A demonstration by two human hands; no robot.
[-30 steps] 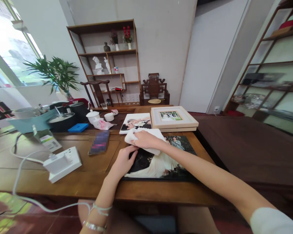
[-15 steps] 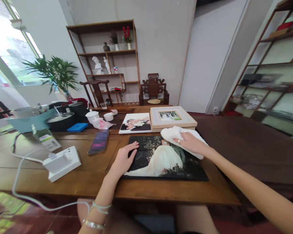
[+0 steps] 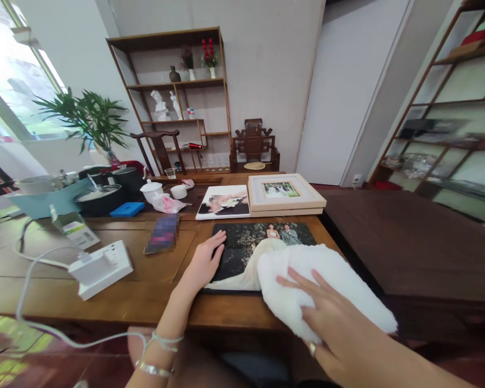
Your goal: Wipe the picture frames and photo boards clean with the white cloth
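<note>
A dark photo panel (image 3: 236, 250) with a wedding picture lies flat near the table's front edge. My left hand (image 3: 204, 261) rests on its left edge, fingers stretched out and holding nothing. In my right hand (image 3: 327, 307) is a white towel (image 3: 291, 264), gripped with the fingers bent into the cloth. The towel covers the panel's lower right part and hangs past the table's front edge. Behind the panel lie a smaller white-edged photo print (image 3: 222, 207) and light wooden picture frames (image 3: 286, 199), stacked.
To the left stand a white power strip (image 3: 101, 269) with a cable, a small open box (image 3: 75, 229) and a blurred-out phone-like item (image 3: 161, 233). Further back are a blue case (image 3: 127, 209), a white teapot (image 3: 151, 189) and a black pot (image 3: 99, 199). A brown surface (image 3: 396, 242) adjoins at right.
My right hand has drawn the towel from the panel's upper right toward me and down over its lower right. The couple in the picture now shows. My left hand has stayed in place.
</note>
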